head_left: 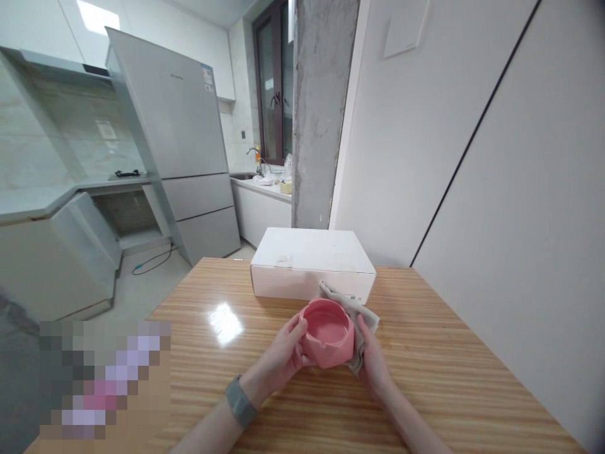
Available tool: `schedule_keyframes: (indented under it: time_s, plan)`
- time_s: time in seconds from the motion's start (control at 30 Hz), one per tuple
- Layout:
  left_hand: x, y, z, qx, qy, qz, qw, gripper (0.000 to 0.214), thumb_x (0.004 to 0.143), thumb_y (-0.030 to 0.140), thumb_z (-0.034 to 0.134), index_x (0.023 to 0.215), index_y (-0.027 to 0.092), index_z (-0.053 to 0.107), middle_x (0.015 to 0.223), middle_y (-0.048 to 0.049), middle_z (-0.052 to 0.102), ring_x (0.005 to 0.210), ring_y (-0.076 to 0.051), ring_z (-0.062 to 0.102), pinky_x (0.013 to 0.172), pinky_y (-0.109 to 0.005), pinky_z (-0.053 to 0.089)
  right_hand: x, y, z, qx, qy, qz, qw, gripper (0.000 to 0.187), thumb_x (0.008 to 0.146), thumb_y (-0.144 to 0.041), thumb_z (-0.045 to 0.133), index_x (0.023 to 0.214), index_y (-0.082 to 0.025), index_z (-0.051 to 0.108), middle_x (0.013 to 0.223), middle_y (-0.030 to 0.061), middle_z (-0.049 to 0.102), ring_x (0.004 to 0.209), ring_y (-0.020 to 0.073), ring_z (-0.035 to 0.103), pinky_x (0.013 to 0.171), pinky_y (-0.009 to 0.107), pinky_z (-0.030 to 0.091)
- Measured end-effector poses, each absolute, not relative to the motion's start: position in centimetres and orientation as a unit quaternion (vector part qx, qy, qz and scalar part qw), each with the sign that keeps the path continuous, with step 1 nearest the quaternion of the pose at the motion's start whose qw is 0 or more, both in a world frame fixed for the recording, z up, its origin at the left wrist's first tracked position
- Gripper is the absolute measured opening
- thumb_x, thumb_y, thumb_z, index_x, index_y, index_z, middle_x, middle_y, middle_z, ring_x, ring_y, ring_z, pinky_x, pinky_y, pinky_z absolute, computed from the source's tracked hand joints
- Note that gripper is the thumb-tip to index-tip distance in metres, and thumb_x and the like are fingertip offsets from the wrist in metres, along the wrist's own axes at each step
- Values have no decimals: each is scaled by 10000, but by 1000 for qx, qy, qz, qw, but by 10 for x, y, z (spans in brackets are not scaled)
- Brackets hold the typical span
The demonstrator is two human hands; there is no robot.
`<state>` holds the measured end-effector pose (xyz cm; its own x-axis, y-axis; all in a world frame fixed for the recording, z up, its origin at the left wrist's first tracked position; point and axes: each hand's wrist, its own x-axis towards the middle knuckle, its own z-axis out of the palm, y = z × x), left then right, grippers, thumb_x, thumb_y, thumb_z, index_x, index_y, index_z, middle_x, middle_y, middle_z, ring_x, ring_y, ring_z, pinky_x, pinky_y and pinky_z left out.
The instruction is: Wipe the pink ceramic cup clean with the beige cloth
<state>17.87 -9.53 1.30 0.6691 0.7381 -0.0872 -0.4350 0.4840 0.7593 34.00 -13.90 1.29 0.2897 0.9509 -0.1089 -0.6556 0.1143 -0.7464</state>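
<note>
A pink faceted ashtray (331,353) with notches in its rim is held above the wooden table, tilted so that its hollow faces me. My left hand (286,353) grips its left side, thumb at the rim and fingers beneath. On the other side, my right hand (373,359) is closed on a grey-beige cloth (366,313). The cloth lies against the ashtray's right wall, and part of it sticks up behind the rim. Some right fingers are hidden behind the cloth and the ashtray.
A white cardboard box (314,252) stands on the wooden table (425,378) just beyond my hands. At the lower left, a patch is blurred out. Behind are a fridge (174,120), a sink counter (265,205) and a white wall (520,170) at the right.
</note>
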Motion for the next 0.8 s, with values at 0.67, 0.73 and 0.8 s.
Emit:
schedule_keyframes:
  time_s: [0.67, 0.73, 0.8]
  plan:
    - [184, -94, 4, 385, 342, 485, 707, 688, 673, 379, 834, 1235, 191, 485, 1149, -149, 657, 918, -243, 665, 698, -333, 559, 355, -127, 12, -500, -634, 275, 522, 323, 910, -438, 536, 1095, -256, 729, 1511, 62, 458, 1368, 290, 431, 1166, 459, 274]
    - [185, -94, 4, 373, 329, 499, 709, 687, 646, 337, 857, 1207, 210, 480, 1169, -133, 649, 950, -243, 658, 734, -339, 555, 356, -121, 18, -504, -642, 276, 508, 338, 914, -435, 530, 1133, -255, 714, 1494, 65, 481, 1363, 289, 438, 1169, 478, 271]
    - [186, -91, 5, 337, 307, 505, 733, 630, 655, 359, 850, 1152, 222, 487, 1144, -100, 656, 949, -222, 654, 771, -338, 544, 357, -117, 25, -499, -646, 287, 501, 352, 904, -450, 543, 1136, -250, 717, 1452, 66, 531, 1337, 298, 468, 1161, 500, 284]
